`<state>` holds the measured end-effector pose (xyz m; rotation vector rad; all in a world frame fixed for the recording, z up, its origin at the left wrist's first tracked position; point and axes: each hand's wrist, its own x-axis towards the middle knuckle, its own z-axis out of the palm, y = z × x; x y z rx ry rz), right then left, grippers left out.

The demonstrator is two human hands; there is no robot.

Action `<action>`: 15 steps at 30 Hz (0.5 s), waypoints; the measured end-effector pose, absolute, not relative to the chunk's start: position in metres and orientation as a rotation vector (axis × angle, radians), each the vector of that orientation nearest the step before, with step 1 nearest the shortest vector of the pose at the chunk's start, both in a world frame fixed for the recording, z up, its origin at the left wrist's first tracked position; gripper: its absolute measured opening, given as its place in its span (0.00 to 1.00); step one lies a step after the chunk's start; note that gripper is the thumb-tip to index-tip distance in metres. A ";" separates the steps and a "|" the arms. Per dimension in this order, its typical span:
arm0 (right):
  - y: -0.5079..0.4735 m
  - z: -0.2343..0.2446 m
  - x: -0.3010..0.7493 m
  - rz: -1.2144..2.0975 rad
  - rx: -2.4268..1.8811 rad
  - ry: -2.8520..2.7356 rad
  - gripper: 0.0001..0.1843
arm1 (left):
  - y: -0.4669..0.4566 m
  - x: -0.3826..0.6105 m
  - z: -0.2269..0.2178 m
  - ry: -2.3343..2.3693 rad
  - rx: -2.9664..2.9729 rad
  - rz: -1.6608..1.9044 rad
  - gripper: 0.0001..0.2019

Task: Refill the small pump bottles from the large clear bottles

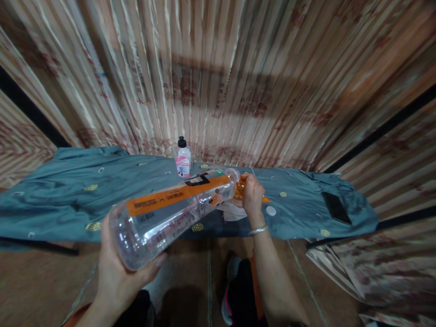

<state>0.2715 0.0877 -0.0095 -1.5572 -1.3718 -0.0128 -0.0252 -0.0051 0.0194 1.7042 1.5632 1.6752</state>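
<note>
My left hand [117, 268] is wrapped round the base of a large clear plastic bottle [170, 231] with an orange label. The bottle is tilted, its mouth pointing away and to the right. At that mouth my right hand [252, 195] is closed on a see-through orange piece [241, 184], mostly hidden by the fingers. A thin pale stick shows just above the fist. Below the right hand lie a white paper or tissue [233, 212] and something flat and orange on the cloth. A round white cap [271, 210] rests to the right of the hand.
A blue-green patterned cloth [136, 175] covers the narrow table. Toward the back stands a small clear bottle [183, 159] with a black cap and pink label. A dark phone [335, 208] lies at the right. Striped curtains [211, 81] hang close behind, and black poles flank the table.
</note>
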 end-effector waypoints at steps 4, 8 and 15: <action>0.088 -0.009 0.271 -0.003 -1.543 -1.362 0.27 | -0.006 -0.024 0.023 1.535 1.627 1.616 0.51; 0.089 -0.010 0.272 0.000 -1.539 -1.367 0.26 | -0.007 -0.024 0.024 1.529 1.595 1.631 0.51; 0.088 -0.010 0.271 -0.017 -1.553 -1.368 0.26 | -0.006 -0.024 0.022 1.527 1.613 1.645 0.53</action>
